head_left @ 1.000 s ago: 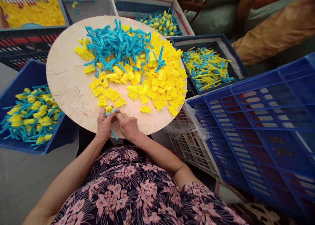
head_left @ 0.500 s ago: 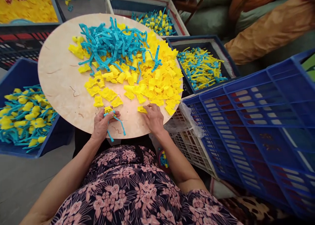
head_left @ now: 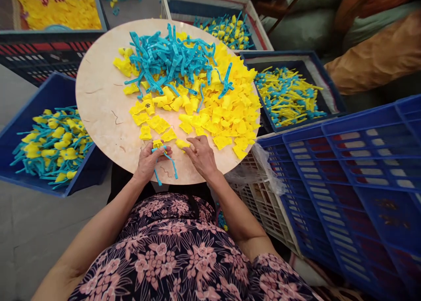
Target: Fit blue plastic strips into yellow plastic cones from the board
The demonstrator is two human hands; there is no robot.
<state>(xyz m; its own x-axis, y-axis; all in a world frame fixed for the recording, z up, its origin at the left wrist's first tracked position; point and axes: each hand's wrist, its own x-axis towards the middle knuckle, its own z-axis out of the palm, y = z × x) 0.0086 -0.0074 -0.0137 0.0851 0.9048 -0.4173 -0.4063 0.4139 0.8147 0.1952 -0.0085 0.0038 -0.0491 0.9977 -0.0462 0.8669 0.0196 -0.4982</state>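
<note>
Over round table (head_left: pixel 98 99), left hand (head_left: pixel 148 161) gripping one blue clip (head_left: pixel 171 162), right hand (head_left: pixel 203 157) pinching one yellow piece (head_left: pixel 182 143)

The round desk (head_left: pixel 98 99) is pale matt board, finely scratched and scuffed. The heaped yellow caps (head_left: pixel 230 116) and blue straps (head_left: pixel 171 55) are smooth moulded plastic with a dull sheen, as are the strap (head_left: pixel 171 164) in the left hand (head_left: pixel 149 159), thin and bendy, and the cap (head_left: pixel 182 144) pinched by the right hand (head_left: pixel 202 156). The blue crate (head_left: pixel 345 160) is stiff plastic lattice; the dress (head_left: pixel 171 248) printed cloth; the floor (head_left: pixel 19 231) matt grey concrete.
</note>
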